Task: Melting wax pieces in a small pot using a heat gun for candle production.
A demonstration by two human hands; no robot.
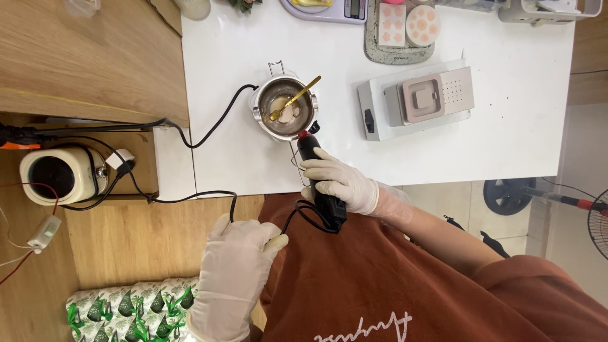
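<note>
My right hand [340, 183], in a white glove, grips a black corded heat tool [320, 177] whose red tip points at a small metal pot [284, 107]. The pot stands on the white table [506, 133] and holds pale lumps and a gold spoon [295, 98]. My left hand [237, 266], also gloved, hangs at my side near the tool's black cable [190, 197], fingers loosely curled with nothing clearly in them.
A white hotplate with a square silicone mould [421, 99] sits right of the pot. A scale [329, 9] and a tray with pink moulds [400, 28] lie at the far edge. A cream-coloured appliance [60, 174] stands left on a wooden shelf. A fan [557, 202] stands at right.
</note>
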